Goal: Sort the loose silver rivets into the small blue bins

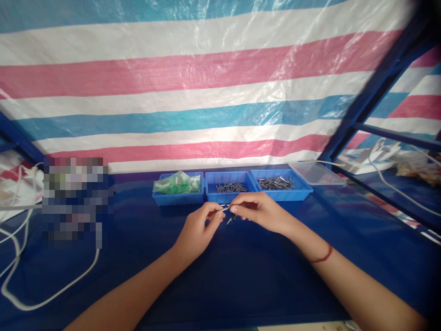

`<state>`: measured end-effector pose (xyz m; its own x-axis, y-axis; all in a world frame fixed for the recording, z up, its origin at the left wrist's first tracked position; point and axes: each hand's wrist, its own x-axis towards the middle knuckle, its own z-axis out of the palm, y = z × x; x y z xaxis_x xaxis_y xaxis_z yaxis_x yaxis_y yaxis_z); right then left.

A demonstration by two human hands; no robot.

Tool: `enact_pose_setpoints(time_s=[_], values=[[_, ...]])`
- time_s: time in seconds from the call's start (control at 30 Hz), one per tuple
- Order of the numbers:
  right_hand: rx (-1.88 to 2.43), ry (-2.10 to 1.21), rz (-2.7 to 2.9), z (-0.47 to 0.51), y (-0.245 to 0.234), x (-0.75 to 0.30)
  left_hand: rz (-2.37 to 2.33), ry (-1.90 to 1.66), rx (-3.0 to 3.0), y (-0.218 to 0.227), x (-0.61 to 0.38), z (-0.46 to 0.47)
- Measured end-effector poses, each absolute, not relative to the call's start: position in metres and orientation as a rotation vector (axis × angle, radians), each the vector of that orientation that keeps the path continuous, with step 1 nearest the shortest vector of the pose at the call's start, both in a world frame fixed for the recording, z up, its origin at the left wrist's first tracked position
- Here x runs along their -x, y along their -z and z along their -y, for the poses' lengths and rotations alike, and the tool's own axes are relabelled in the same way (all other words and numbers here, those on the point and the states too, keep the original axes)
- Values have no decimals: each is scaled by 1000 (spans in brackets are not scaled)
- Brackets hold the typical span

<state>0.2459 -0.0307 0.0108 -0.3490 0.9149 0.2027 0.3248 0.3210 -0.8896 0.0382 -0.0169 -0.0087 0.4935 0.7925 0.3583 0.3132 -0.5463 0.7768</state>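
In front of the blue trays, my left hand (200, 226) pinches a thin, silvery metal rod (225, 208) between thumb and forefinger. My right hand (260, 211) meets it from the other side, its thumb and fingertips closed at the rod's far end. Another small metal rod (230, 221) pokes down from beneath the right fingers. The fingertips hide how the pieces touch. Just behind the hands, the middle blue tray (229, 177) contains many thin metal rods (231, 187). Similar dark metal rods (275, 183) fill part of the right blue tray (305, 188).
The left blue tray (178, 199) holds green plastic bags (179, 183). A clear plastic lid (317, 173) lies at the back right. White cables (51, 301) loop over the blue tabletop (237, 285) at left, near a blurred-out patch. Blue metal posts frame a striped sheet (193, 78).
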Motion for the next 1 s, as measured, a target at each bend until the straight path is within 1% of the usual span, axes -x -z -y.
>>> enact_pose_setpoints(time_s=[0.2,0.4,0.53,0.8,0.87,1.0], values=[[1065,-971,1703,31,-8,-240,-920,-903,-2163,9,-42,20],[1040,-907,1743,32,-5,-238,-929,-824,-2198,7,-43,19],[1046,-852,1801,33,-6,-238,-951,-879,-2179,8,-41,18],[961,-347,2138,32,-15,-243,-963,-949,-2298,8,-40,18],[1044,-225,2118,31,-20,-252,-944,-905,-2398,8,-40,19],[1394,117,1875,23,-24,-291,-922,-677,-2632,7,-40,20]])
